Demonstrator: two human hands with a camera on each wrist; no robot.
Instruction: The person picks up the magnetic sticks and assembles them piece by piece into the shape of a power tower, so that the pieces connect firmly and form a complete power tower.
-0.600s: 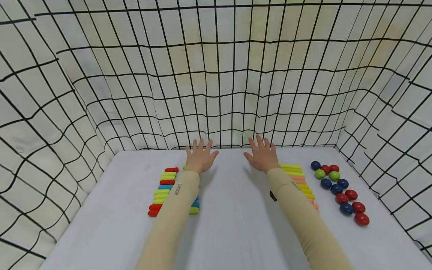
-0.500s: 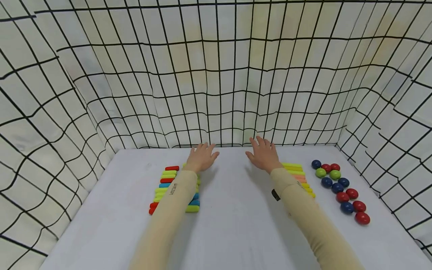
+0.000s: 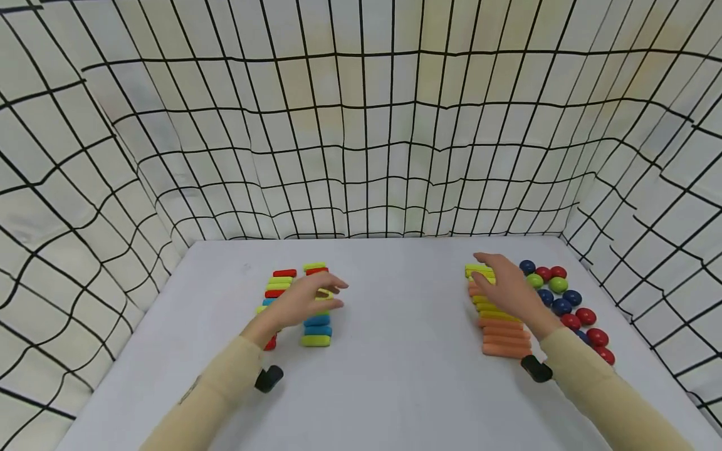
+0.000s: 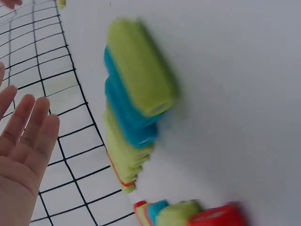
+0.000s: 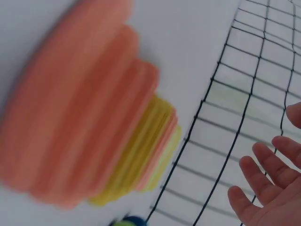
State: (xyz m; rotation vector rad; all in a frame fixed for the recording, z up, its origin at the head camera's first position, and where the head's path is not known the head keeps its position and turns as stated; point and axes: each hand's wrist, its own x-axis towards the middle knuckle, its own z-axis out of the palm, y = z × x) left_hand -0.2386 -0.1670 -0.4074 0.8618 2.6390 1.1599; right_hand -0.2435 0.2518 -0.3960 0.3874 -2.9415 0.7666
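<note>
My left hand (image 3: 301, 299) hovers over two columns of short coloured sticks. The right-hand column (image 3: 317, 330) has blue, yellow-green and red sticks; the left column (image 3: 280, 280) is partly hidden behind the hand. In the left wrist view a yellow-green stick (image 4: 138, 66) lies nearest, apart from the spread fingers (image 4: 44, 136). My right hand (image 3: 510, 291) is above a row of yellow and orange sticks (image 3: 504, 351), its fingers loosely bent and holding nothing. From the right wrist, the orange sticks (image 5: 70, 103) appear large and blurred, away from the right hand (image 5: 273, 188).
Red, blue and green glossy oval pieces (image 3: 561, 307) lie at the right, some hidden by the right arm. A black net (image 3: 361, 147) over white cloth encloses the back and sides of the white table (image 3: 389, 376).
Both hands have drawn back from the far edge and moved apart, the left one leftward over its sticks, the right one rightward over its own. The sticks and oval pieces keep their arrangement.
</note>
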